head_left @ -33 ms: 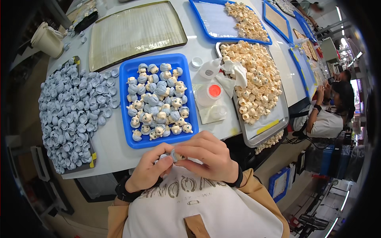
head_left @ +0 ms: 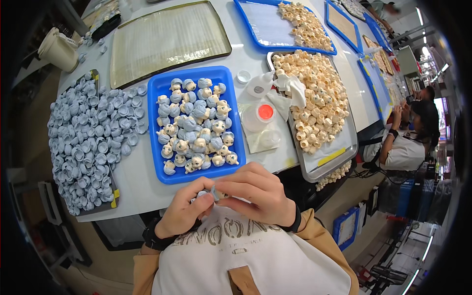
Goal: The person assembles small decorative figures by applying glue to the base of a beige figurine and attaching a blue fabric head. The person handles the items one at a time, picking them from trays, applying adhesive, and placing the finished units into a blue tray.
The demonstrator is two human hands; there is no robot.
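In front of my chest, close to the table's near edge, both hands are closed around a small doll head (head_left: 221, 194) with pale blue hair and a cream face. My left hand (head_left: 181, 212) pinches its blue hair side between thumb and fingers. The cream face side is gripped by my right hand (head_left: 261, 195), whose curled fingers cover much of it. Just beyond the hands lies a blue tray (head_left: 153, 123) holding several doll heads with blue hair. Blue cup-shaped hair pieces (head_left: 86, 147) are heaped at the left. Cream face pieces (head_left: 322, 105) fill much of a metal tray (head_left: 350, 135) at the right.
Between the trays stand a white squeeze bottle (head_left: 260, 84), a jar with an orange-red centre (head_left: 266, 112) and crumpled white tissue (head_left: 293, 91). Farther back are a large shallow tray (head_left: 167, 42) and another blue tray (head_left: 260, 29). A person (head_left: 410, 137) sits at the right.
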